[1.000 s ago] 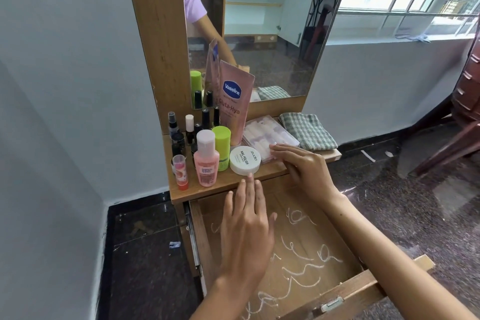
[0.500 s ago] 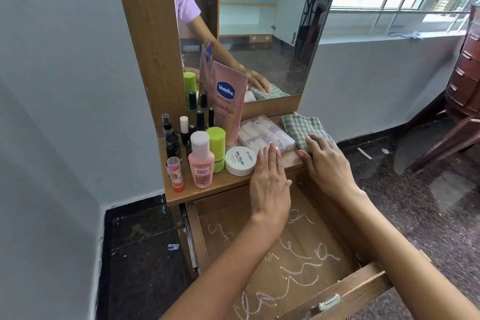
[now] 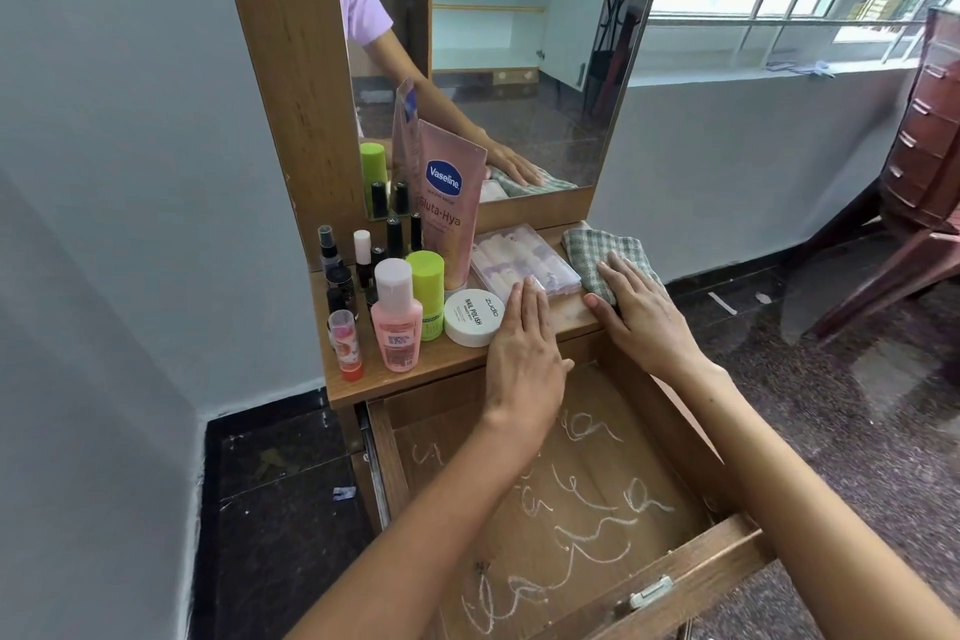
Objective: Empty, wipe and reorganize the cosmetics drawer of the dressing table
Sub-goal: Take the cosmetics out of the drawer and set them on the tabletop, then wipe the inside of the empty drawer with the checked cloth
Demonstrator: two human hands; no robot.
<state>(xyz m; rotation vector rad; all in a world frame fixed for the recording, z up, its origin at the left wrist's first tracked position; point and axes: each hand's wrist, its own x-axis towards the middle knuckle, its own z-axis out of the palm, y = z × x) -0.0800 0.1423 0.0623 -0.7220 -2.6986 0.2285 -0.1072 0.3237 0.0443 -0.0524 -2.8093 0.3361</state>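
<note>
Two hands were on the worktop (image 3: 415,374) at once, both flat. The right hand (image 3: 641,307) lay palm down on the folded checked cloth (image 3: 602,247) at the worktop's right end, fingers straight and close together, thumb set against the cloth's near edge; nothing was pinched yet. It looked like the start of taking the cloth up for wiping. The left hand (image 3: 524,359) rested with straight fingers on the worktop edge, fingertips touching the clear plastic case (image 3: 519,260) beside the cloth, perhaps to steady it or nudge it aside.

The drawer (image 3: 691,582) stood pulled out below, emptied, its wooden floor covered with white scribbled streaks — the likely reason for the cloth. So emptying seemed done, wiping not begun.

The cosmetics were parked on the worktop's left half, packed close: a pink bottle (image 3: 396,322), a green-capped bottle (image 3: 427,291), a white round jar (image 3: 474,317) just beside the left hand, a small red-based tube (image 3: 347,343), and several small dark bottles behind. A tall pink tube (image 3: 448,218) stood against the mirror (image 3: 519,68). Grouping them away from the cloth kept the right end free to reach.
</note>
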